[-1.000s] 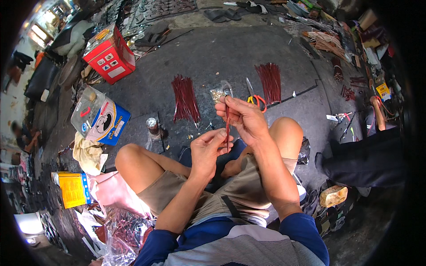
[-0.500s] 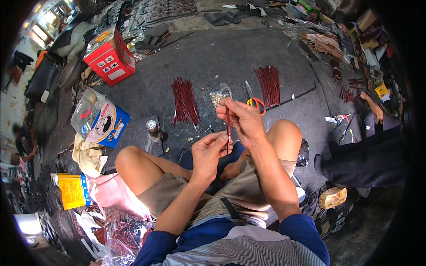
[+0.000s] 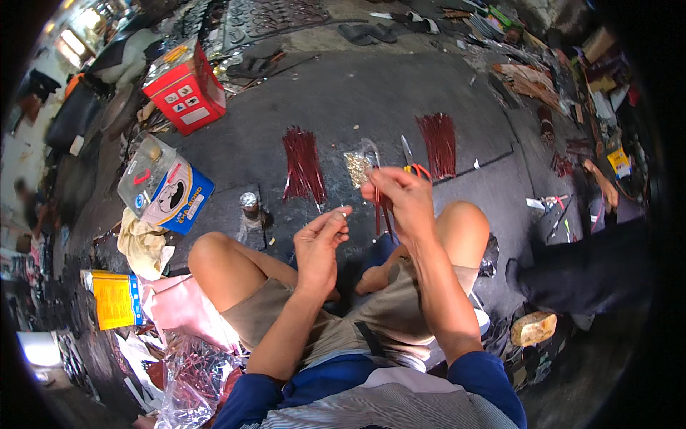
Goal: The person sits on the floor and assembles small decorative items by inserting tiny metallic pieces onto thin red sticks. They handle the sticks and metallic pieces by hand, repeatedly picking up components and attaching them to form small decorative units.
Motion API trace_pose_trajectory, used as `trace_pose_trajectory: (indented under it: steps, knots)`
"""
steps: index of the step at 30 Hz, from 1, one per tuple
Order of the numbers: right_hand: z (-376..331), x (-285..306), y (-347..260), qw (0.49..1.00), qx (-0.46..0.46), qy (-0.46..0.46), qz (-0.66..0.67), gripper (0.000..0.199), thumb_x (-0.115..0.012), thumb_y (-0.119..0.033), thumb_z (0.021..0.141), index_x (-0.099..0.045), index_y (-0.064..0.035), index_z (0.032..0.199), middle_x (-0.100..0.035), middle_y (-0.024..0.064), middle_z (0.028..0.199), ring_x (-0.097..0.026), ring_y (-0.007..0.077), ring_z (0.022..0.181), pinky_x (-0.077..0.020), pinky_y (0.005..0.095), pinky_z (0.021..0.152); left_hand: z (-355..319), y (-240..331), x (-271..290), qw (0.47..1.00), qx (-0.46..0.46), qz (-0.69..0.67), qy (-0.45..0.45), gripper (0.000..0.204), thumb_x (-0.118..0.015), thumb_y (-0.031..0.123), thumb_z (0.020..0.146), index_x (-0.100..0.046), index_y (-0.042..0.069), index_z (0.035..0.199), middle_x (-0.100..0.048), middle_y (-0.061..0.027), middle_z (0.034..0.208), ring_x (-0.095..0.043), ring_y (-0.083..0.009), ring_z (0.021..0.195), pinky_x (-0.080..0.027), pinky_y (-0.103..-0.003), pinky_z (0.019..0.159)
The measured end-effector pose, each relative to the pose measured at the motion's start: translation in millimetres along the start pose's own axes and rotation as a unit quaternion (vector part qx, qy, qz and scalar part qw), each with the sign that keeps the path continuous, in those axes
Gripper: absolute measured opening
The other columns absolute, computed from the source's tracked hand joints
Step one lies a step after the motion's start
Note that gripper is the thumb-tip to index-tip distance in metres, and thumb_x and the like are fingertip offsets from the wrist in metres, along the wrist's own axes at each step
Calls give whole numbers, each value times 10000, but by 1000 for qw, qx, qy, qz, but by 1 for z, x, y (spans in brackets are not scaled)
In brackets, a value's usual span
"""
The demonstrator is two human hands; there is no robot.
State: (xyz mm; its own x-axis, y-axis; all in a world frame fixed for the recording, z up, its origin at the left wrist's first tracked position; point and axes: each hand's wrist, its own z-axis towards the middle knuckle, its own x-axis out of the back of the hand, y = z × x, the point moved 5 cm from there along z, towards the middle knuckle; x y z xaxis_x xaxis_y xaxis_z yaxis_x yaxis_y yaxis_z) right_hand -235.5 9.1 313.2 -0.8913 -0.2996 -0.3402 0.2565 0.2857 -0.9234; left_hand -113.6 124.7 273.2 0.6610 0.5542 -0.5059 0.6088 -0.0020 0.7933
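My right hand pinches a thin dark red strap, and its strands hang down below the fingers. To the left of it, my left hand is closed in a pinch on a small shiny piece, too small to name. Just beyond my right hand lies a clear plastic bag of small gold-coloured pieces. One bundle of dark red straps lies left of the bag, another strap bundle right of it. Scissors with orange and yellow handles lie beside the right bundle, partly behind my right hand.
On the left stand a red box, a blue and white can and a small jar. A yellow box and pink sheet lie nearer. Another person's arm and dark-clothed leg are at the right.
My hands have moved apart. The strap that ran between both hands now hangs from my right hand alone, and my left hand has shifted slightly left.
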Motion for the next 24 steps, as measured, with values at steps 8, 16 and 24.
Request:
trace_pose_trajectory:
  steps: [8,16,24]
  knots:
    - [-42,-37,14,989,10,-92,-112,213,-715,-113,883,-721,8,1059,-710,67,847,-611,75,696,-500,206,612,-9,42,16,998,-54,-35,-1,190,-662,64,912,-664,-24,1081,-688,-77,890,-652,-116,772,-528,-217,668]
    - [-47,-46,7,988,57,-123,-80,199,-691,-32,878,-724,-5,1072,-651,42,848,-577,79,707,-487,203,629,-15,38,11,988,-25,-144,-50,166,-602,62,953,-646,-9,1096,-687,-79,917,-651,-111,793,-542,-220,715]
    - [-50,-46,1,979,100,-106,-144,189,-692,-7,862,-729,-6,1047,-669,63,844,-606,97,723,-480,216,636,-12,30,6,985,-39,-159,-48,150,-599,62,955,-647,6,1086,-679,-60,935,-648,-100,803,-537,-206,733]
